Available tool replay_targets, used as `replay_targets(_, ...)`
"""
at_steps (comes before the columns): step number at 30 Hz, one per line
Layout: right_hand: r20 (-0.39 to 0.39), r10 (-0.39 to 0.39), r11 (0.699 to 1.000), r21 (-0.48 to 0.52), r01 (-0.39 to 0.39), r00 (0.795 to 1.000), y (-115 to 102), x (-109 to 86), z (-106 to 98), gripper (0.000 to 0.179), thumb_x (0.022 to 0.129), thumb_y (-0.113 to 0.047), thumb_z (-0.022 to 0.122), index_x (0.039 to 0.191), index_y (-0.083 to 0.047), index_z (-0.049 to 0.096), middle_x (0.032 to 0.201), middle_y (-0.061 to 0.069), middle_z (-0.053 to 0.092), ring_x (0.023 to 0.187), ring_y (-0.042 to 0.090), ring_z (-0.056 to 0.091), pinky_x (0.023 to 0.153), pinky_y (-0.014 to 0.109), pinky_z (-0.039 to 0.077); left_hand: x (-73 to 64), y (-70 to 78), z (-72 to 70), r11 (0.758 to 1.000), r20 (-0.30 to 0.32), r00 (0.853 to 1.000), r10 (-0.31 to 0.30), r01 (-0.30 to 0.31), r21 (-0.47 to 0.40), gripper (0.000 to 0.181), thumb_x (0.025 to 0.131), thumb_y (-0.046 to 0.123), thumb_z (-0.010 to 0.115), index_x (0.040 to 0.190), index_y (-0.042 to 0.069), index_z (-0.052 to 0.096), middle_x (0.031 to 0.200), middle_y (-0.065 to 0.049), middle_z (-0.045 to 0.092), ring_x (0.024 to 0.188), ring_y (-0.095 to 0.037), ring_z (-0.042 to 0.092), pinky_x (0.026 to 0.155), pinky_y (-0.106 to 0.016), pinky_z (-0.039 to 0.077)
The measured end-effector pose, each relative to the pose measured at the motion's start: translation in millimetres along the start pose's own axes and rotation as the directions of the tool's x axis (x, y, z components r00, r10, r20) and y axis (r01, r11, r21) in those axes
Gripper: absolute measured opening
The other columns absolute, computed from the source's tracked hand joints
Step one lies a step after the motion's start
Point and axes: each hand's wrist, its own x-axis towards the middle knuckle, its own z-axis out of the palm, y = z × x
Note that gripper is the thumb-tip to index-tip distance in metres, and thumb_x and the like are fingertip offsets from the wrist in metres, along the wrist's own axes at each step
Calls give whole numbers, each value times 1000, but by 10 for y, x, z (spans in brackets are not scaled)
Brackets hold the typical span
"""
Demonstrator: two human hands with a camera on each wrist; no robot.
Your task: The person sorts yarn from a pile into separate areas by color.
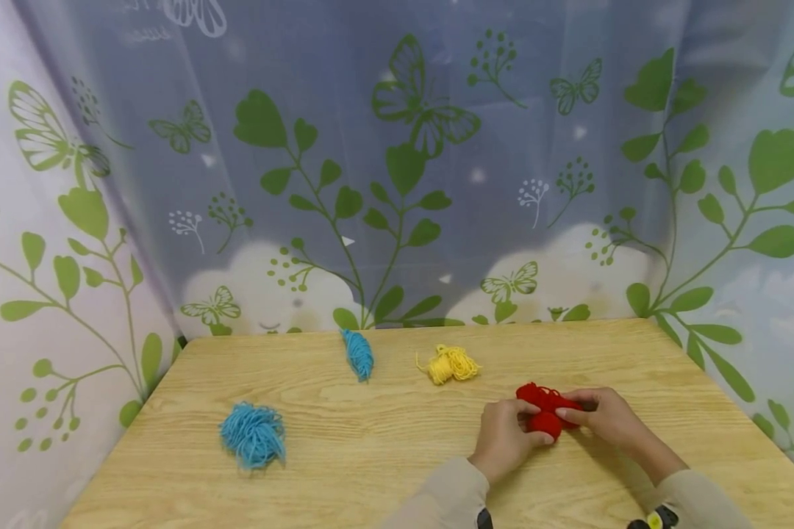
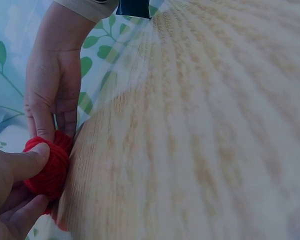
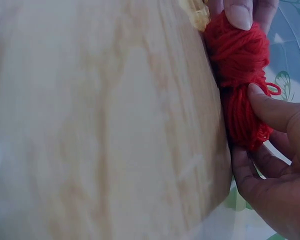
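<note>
Mostly, left to right, as the head view has it:
Loose blue yarn (image 1: 254,435): a fluffy, tangled heap, lying on the desk (image 1: 384,470) well to the left of both hands, nearer the front edge than the other bundles.
Blue skein (image 1: 359,354): a narrow, tighter bundle, beyond and left of the left hand, well apart from it, near the back edge of the desk.
Yellow yarn (image 1: 451,364): a small loose bundle, just beyond the hands and slightly left of them; near the red yarn but not touching it.
Left hand (image 1: 506,439): fingers curled, thumb pressed onto the near side of the red yarn; the left wrist view shows the thumb (image 2: 27,160) lying over the wound ball and the other fingers tucked below it.
Red yarn (image 1: 544,409): a wound lump, resting on the desk, held between the two hands; the right wrist view shows a small loop of strand (image 3: 273,90) sticking out of it beside the right thumb.
Right hand (image 1: 605,416): pinching the red yarn from the right, thumb on top, fingers curled under and behind it.
Sleeves (image 1: 446,496): beige, covering both forearms up to the wrists.
Backdrop (image 1: 397,169): a pale curtain printed with green leaves and butterflies, hanging behind and beside the desk.
</note>
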Motion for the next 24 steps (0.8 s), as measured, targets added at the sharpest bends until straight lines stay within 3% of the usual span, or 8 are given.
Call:
replay_targets(15, 1, 6, 1000, -23, -6, 1000, -40, -8, -5, 42, 86, -25, 73, 111, 8, 67, 103, 15, 70, 87, 17, 59, 67, 22, 48, -15, 8, -50, 996, -4, 999, 33, -33, 83, 39, 68, 26, 87, 101, 9, 76, 98, 5, 72, 94, -2, 63, 76, -12, 48)
replay_targets(24, -1, 3, 1000, -19, -3, 1000, -8, 6, 8, 44, 86, -28, 73, 111, 7, 67, 103, 15, 70, 87, 17, 58, 66, 22, 47, -34, 17, -82, 995, 23, 999, 29, -31, 93, 42, 71, 31, 86, 105, 9, 75, 102, 6, 72, 99, -4, 63, 83, -15, 49)
